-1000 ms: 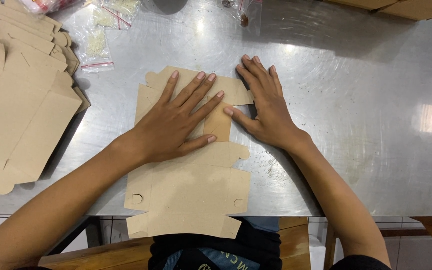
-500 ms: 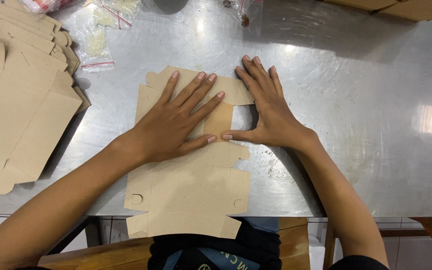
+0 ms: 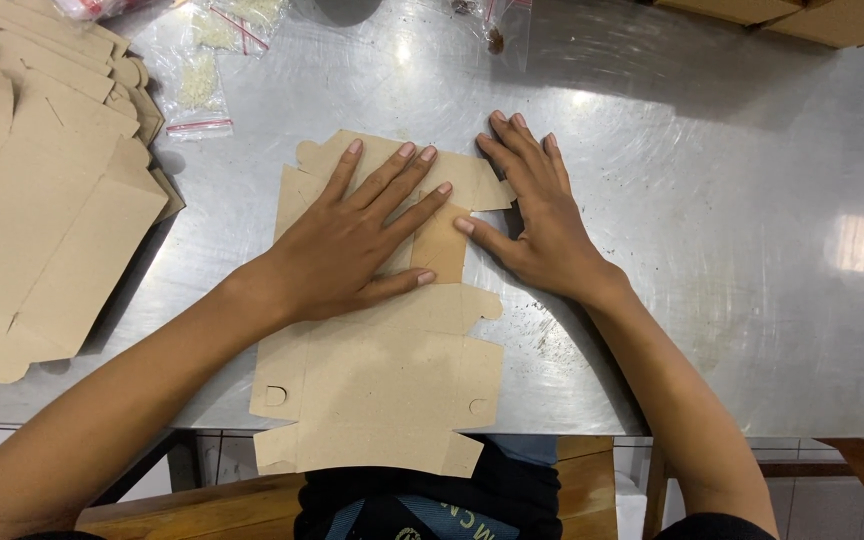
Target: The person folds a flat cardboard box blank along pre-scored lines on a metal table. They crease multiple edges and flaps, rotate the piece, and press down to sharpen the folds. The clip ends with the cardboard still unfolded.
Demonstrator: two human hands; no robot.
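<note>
Though spread, both palms point(image 3: 352, 245) flat on cardboard point(image 3: 382, 380)

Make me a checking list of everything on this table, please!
Surface: shiny metal table, scuffed, light glare.
Job's things: flat brown cardboard box blank, near end overhanging the table's front edge.
Clutter: stack of cardboard blanks at left; small clear plastic bags at the back.
Grippers: left hand pressed flat on the blank; right hand flat beside it, thumb on the blank's folded part.
Cables: nothing seen.
Surroundings: brown boxes at the far right corner; wooden bench below.
</note>
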